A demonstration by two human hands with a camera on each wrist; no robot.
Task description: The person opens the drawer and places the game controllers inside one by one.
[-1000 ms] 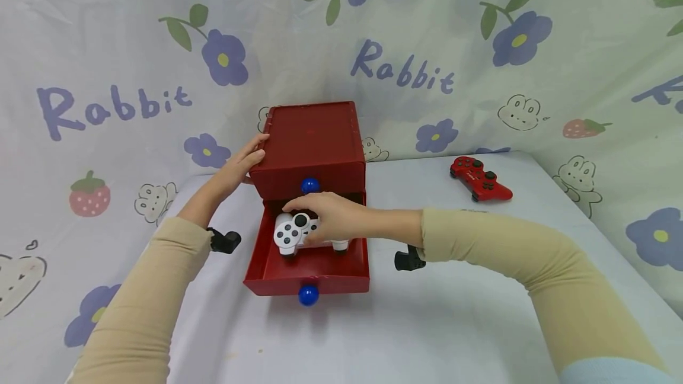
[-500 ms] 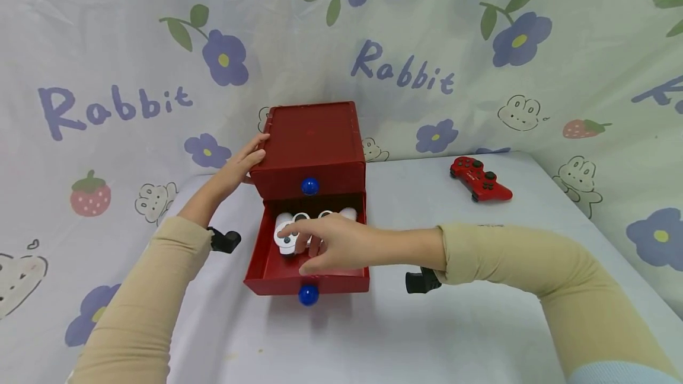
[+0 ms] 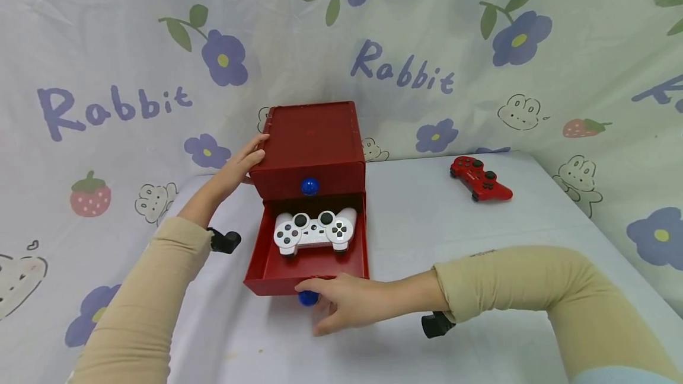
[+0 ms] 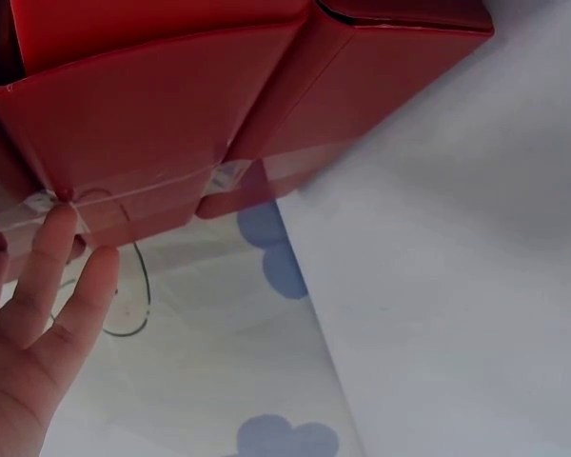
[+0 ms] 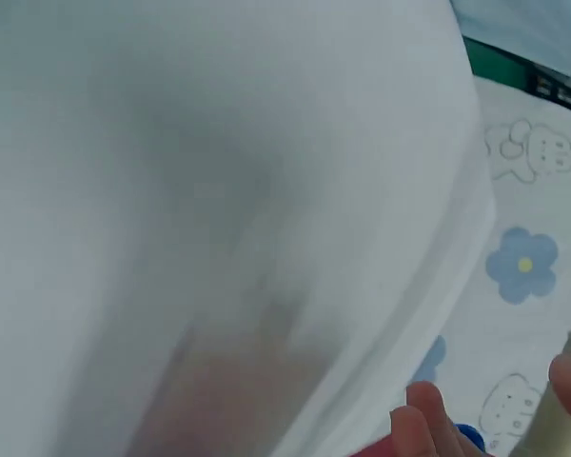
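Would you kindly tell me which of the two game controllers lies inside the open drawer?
The white game controller, in the pulled-out lower red drawer; the red game controller instead lies out on the tabletop.

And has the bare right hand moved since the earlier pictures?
Yes: judged against the open red drawer, the right hand moved from over the white game controller toward the drawer's front, by its round blue knob.

Backdrop (image 3: pixel 299 46) reads "Rabbit" twice in purple: once at left, once higher, just right of centre. Purple lettering (image 3: pixel 661 91) at right edge is cut off, unreadable. Red pad (image 3: pixel 480 179) seems to say "SONY", tiny. White pad (image 3: pixel 315 233): print too faint. Right sleeve (image 3: pixel 512 280): small dark print, illegible. Dark strip (image 5: pixel 557 92), right wrist view: pale marks, illegible.
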